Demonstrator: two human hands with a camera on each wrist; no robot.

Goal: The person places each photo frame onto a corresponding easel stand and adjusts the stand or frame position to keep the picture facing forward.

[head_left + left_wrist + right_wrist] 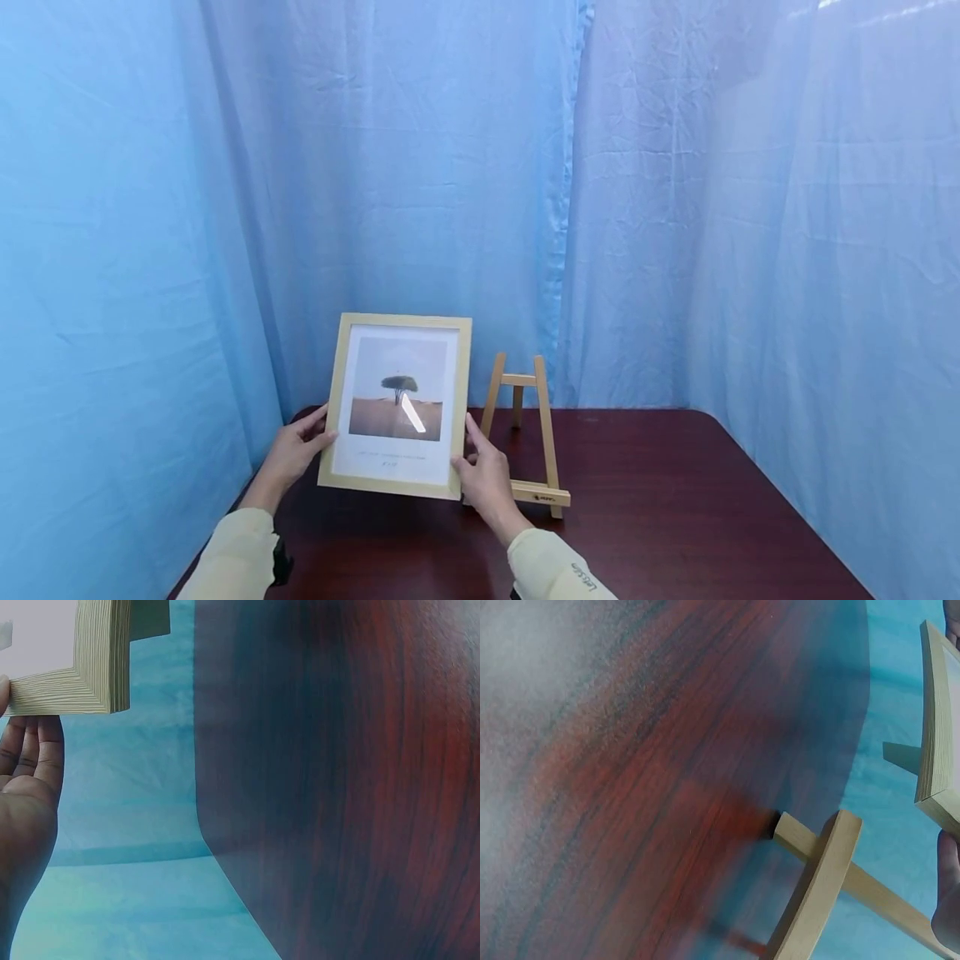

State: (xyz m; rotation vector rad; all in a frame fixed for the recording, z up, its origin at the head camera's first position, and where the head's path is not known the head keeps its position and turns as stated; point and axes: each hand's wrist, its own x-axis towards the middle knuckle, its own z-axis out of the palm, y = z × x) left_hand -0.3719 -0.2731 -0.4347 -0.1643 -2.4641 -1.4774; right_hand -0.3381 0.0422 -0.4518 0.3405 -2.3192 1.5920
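Showing in the head view: one picture frame (397, 406), pale wood, tree print, a streak of glare across its front. It is held a little tilted above the dark table (637, 475), face toward the wearer. Left hand (288, 454) grips its left side and right hand (486, 479) its right side, both toward the lower end, thumbs to the front – presumably so that the weight is shared and the print stays uncovered. One wooden easel (547, 425), standing on the table just beside the frame, partly behind the right hand; its spread legs probably serve for steadiness. Blue curtains (420, 167) behind.

Left wrist view: a corner of the frame, clear of the tabletop; the left hand's fingers extend behind its edge, likely as a brace against tipping. A greenish flap (150, 619) projects at the back, perhaps a prop.

Right wrist view: the frame's edge, apart from the easel's ledge (814, 892); the right hand, partly cropped, at the lower corner – its full grasp cannot be told here.
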